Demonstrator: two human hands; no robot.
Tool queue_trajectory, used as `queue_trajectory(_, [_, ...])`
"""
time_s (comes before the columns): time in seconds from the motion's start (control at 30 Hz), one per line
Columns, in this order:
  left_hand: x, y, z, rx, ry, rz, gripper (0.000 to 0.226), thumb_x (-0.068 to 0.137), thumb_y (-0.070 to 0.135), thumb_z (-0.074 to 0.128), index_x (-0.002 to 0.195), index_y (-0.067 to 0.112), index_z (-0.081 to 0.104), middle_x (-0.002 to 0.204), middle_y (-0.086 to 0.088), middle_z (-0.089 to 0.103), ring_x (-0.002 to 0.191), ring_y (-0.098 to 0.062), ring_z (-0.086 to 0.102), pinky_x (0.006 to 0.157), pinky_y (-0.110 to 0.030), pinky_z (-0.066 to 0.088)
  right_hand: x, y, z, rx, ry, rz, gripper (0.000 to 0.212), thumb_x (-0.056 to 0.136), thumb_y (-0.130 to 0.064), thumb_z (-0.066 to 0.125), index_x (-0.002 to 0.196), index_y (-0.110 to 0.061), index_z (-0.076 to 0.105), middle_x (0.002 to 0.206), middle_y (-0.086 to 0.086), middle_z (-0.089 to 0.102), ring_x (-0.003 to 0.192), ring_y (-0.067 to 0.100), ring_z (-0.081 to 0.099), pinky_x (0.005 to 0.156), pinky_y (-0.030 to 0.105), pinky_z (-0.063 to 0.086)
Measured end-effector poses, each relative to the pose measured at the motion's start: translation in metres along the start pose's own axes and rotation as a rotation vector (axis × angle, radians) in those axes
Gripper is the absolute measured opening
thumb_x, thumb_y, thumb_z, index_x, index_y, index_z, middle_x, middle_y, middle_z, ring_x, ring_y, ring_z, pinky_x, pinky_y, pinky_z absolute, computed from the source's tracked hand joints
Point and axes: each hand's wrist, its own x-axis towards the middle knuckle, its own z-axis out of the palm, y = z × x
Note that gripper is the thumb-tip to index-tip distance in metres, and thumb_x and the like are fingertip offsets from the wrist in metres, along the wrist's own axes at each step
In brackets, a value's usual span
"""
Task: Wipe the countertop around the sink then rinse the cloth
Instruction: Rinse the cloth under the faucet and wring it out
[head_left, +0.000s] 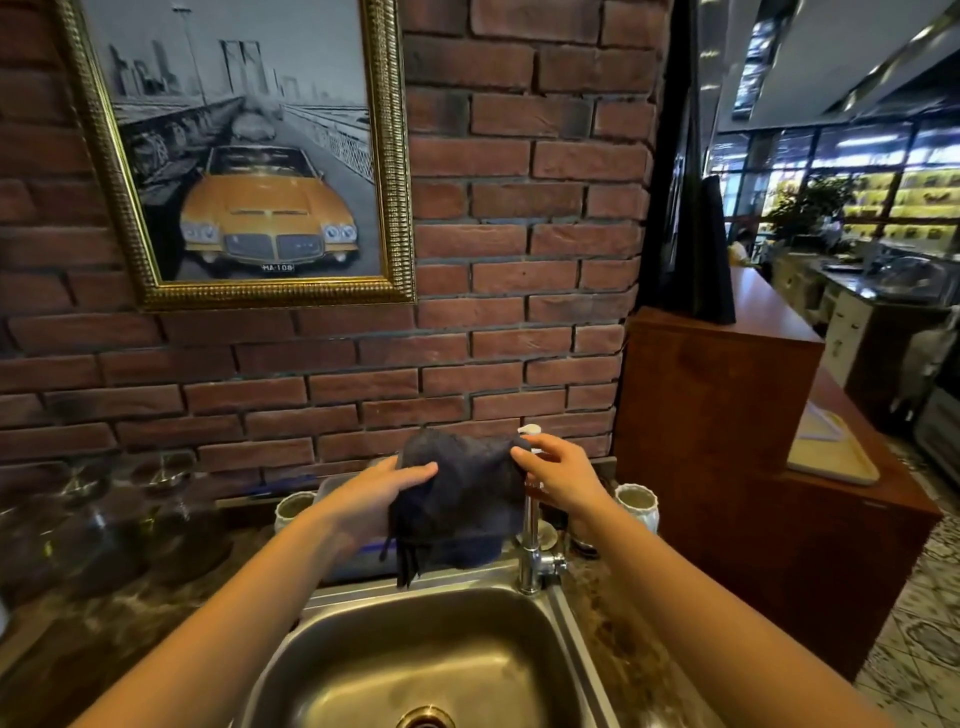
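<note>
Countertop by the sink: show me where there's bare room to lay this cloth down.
Bare countertop: the patch left of the sink, in front of the glasses, and the narrow strip between the sink's right rim and the wooden cabinet. The sink basin holds nothing. Crowded: the back edge behind the held cloth, with faucet and white cups.

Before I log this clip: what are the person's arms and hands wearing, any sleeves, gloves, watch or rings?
The left arm and right arm are bare to the frame's edge, no sleeves in view. The left hand and right hand are ungloved; no ring, watch or bracelet shows.
</note>
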Motion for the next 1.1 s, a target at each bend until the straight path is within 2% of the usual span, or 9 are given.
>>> queue_trajectory(0.07, [-0.001,0.0,-0.004,0.26,0.048,0.073,0.019,0.095,0.021,0.055,0.114,0.021,0.057,0.115,-0.003,0.064,0.108,-0.021,0.059,0.095,-0.036,0.047,0.001,-0.006,-0.001,-0.022,-0.043,-0.109,0.024,0.092,0.0,0.055,0.112,-0.012,0.065,0.096,0.004,0.067,0.088,0.015,0.063,0.066,0.017,0.052])
queue_trajectory(0.23, [-0.008,-0.005,-0.013,0.734,0.178,0.285,0.018,0.096,0.027,0.053,0.11,0.018,0.059,0.105,0.001,0.064,0.097,-0.011,0.059,0.066,-0.011,0.044,0.006,-0.02,-0.004,-0.394,0.117,-0.379,0.022,0.085,0.001,0.064,0.103,-0.011,0.071,0.091,-0.002,0.068,0.084,0.009,0.066,0.077,0.012,0.052])
queue_trajectory(0.33, [-0.013,-0.006,-0.009,0.759,0.226,0.334,0.018,0.096,0.026,0.054,0.111,0.018,0.06,0.101,0.002,0.062,0.093,-0.011,0.058,0.066,-0.013,0.047,0.009,-0.025,-0.009,-0.633,0.124,-0.366,0.005,0.083,-0.012,0.072,0.087,-0.015,0.072,0.077,-0.003,0.069,0.071,0.01,0.068,0.072,0.023,0.056])
queue_trajectory(0.4, [-0.015,-0.007,-0.008,0.786,0.264,0.34,0.022,0.096,0.026,0.054,0.113,0.015,0.062,0.103,-0.001,0.064,0.098,-0.016,0.059,0.078,-0.024,0.05,0.007,-0.028,-0.011,-0.615,0.001,-0.218,0.013,0.083,-0.015,0.072,0.073,-0.018,0.065,0.07,0.001,0.069,0.068,0.013,0.068,0.07,0.03,0.057])
queue_trajectory(0.57, [-0.02,-0.011,-0.007,0.662,0.285,0.329,0.024,0.097,0.023,0.052,0.117,0.014,0.058,0.103,0.0,0.059,0.098,-0.014,0.056,0.068,-0.012,0.043,-0.009,-0.037,-0.008,0.046,-0.172,0.221,0.003,0.091,-0.014,0.06,0.087,-0.013,0.06,0.081,0.008,0.059,0.073,0.018,0.058,0.056,0.024,0.05])
queue_trajectory(0.67, [-0.022,-0.011,-0.005,0.542,0.274,0.307,0.026,0.097,0.023,0.052,0.12,0.012,0.057,0.106,-0.002,0.06,0.105,-0.019,0.058,0.074,-0.016,0.047,-0.013,-0.037,-0.007,0.102,-0.17,0.224,0.008,0.092,-0.013,0.06,0.084,-0.013,0.057,0.081,0.008,0.06,0.068,0.015,0.06,0.053,0.022,0.049])
queue_trajectory(0.8, [-0.025,-0.01,-0.002,0.528,0.276,0.288,0.028,0.097,0.023,0.052,0.122,0.011,0.057,0.108,-0.004,0.06,0.106,-0.02,0.057,0.086,-0.028,0.045,-0.017,-0.035,-0.008,-0.181,-0.117,0.072,0.016,0.089,-0.013,0.065,0.076,-0.012,0.055,0.068,0.004,0.056,0.061,0.012,0.054,0.058,0.025,0.051])
queue_trajectory(1.03, [-0.026,-0.02,0.003,0.484,0.216,0.271,0.006,0.098,0.018,0.05,0.103,0.02,0.051,0.092,0.006,0.056,0.085,-0.009,0.054,0.059,-0.017,0.048,-0.024,-0.038,-0.004,-0.038,-0.044,0.065,0.017,0.093,-0.015,0.059,0.077,-0.011,0.059,0.077,0.009,0.055,0.069,0.015,0.052,0.065,0.026,0.048])
queue_trajectory(1.1, [-0.024,-0.022,0.003,0.42,0.194,0.24,0.009,0.098,0.018,0.05,0.106,0.02,0.051,0.094,0.004,0.057,0.087,-0.012,0.056,0.059,-0.02,0.051,-0.024,-0.04,-0.001,0.032,-0.012,0.126,0.015,0.093,-0.015,0.057,0.079,-0.012,0.058,0.073,0.008,0.049,0.063,0.014,0.047,0.054,0.022,0.043])
